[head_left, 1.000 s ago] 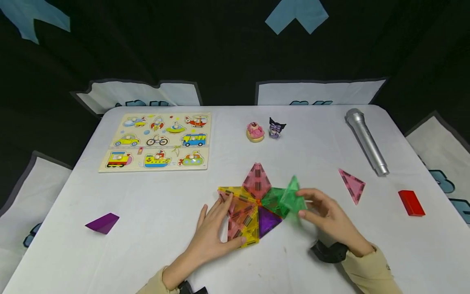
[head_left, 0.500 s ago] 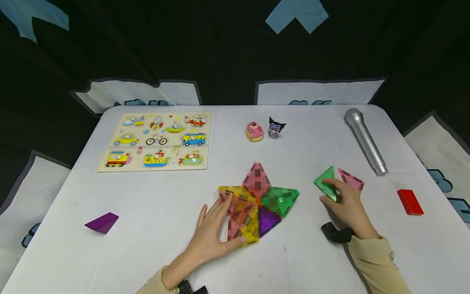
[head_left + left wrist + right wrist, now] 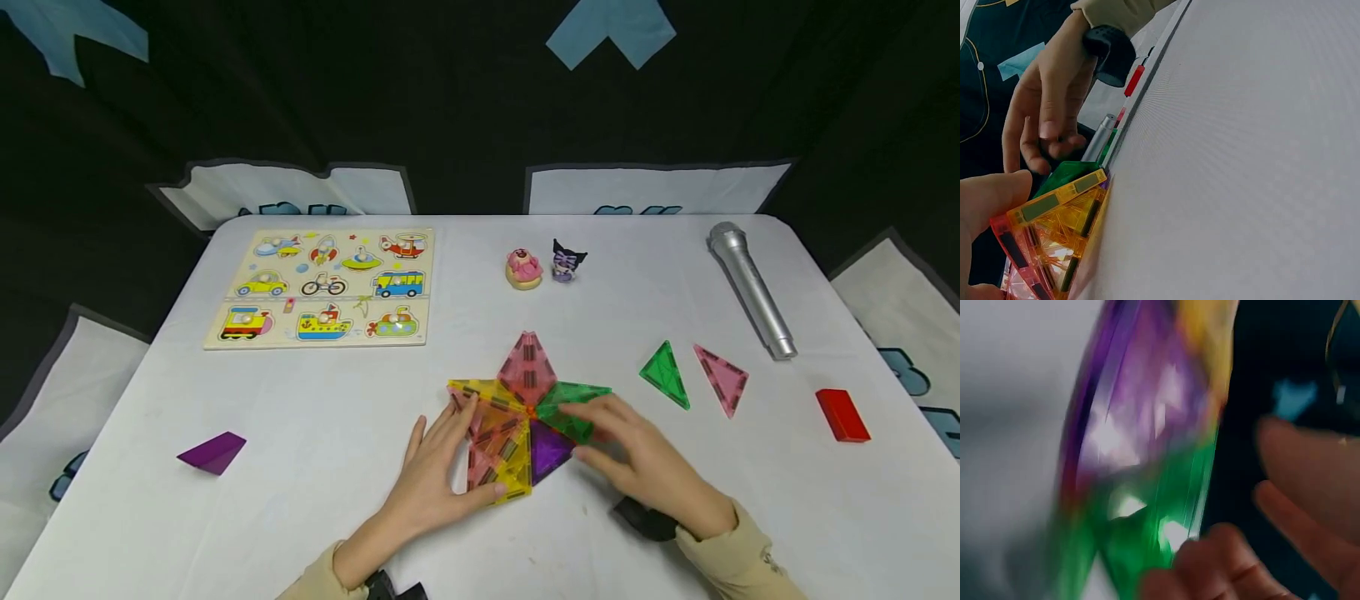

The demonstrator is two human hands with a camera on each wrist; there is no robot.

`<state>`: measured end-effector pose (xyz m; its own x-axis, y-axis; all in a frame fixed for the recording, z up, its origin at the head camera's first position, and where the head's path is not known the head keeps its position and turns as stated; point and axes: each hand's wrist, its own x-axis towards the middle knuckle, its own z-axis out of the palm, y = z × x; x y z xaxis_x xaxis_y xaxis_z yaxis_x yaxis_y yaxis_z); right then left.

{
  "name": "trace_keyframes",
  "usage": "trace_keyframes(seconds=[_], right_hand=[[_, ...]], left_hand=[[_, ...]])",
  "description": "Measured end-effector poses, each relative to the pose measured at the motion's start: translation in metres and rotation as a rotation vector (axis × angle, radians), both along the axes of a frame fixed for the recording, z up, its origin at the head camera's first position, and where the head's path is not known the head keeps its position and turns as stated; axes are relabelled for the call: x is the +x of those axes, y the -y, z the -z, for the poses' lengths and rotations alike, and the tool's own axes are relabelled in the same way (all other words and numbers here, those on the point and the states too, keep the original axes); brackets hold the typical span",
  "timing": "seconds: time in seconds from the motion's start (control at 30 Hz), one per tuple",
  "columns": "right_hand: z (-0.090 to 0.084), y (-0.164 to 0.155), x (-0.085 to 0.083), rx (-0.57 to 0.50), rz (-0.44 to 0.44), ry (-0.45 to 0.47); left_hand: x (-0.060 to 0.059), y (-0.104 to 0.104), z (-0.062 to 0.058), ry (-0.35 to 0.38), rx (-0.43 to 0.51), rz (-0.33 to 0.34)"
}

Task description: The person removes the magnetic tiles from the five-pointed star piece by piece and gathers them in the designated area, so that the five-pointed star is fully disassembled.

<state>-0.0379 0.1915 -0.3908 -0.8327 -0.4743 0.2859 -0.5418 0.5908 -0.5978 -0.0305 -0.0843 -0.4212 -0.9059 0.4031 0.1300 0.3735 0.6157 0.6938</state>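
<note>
Several translucent magnetic tiles form a raised star-like shape at the table's middle. Its points include a pink kite [image 3: 528,367], yellow and red tiles [image 3: 501,446], a purple tile [image 3: 549,454] and a green piece [image 3: 573,398]. My left hand [image 3: 435,471] rests against the yellow and red side, thumb at the near edge and fingers fairly straight. Over the green piece hovers my right hand [image 3: 637,450], fingers and thumb apart; the left wrist view shows its fingers [image 3: 1050,125] loose. The right wrist view is blurred. A green triangle tile [image 3: 666,377] lies to the right.
Beside the green triangle lie a pink triangle tile [image 3: 723,379] and a red block [image 3: 843,415]. A silver microphone [image 3: 752,287] is behind them. Two figurines [image 3: 523,269] stand at the back, a wooden puzzle board [image 3: 322,287] back left, a purple piece [image 3: 213,452] far left.
The right hand lifted a green triangle tile off the shape, set it beside the pink triangle, let go and came back to the green piece. The left hand stayed put.
</note>
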Motion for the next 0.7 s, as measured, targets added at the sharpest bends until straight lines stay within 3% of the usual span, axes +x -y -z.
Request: trace_keyframes(seconds=[0.07,0.2,0.5,0.7], right_hand=[[0.000,0.014,0.005,0.082,-0.082,0.037],[0.004,0.029,0.010,0.238,-0.089,0.015],[0.008,0.036,0.008,0.238,-0.049,-0.103],[0.007,0.030,0.005,0.253,-0.071,-0.142]], left_hand=[[0.000,-0.001,0.000,-0.007,-0.003,0.004],[0.000,-0.001,0.000,-0.015,-0.002,0.006],[0.001,0.000,0.000,-0.021,-0.006,-0.002],[0.000,-0.001,-0.001,0.005,-0.001,0.001]])
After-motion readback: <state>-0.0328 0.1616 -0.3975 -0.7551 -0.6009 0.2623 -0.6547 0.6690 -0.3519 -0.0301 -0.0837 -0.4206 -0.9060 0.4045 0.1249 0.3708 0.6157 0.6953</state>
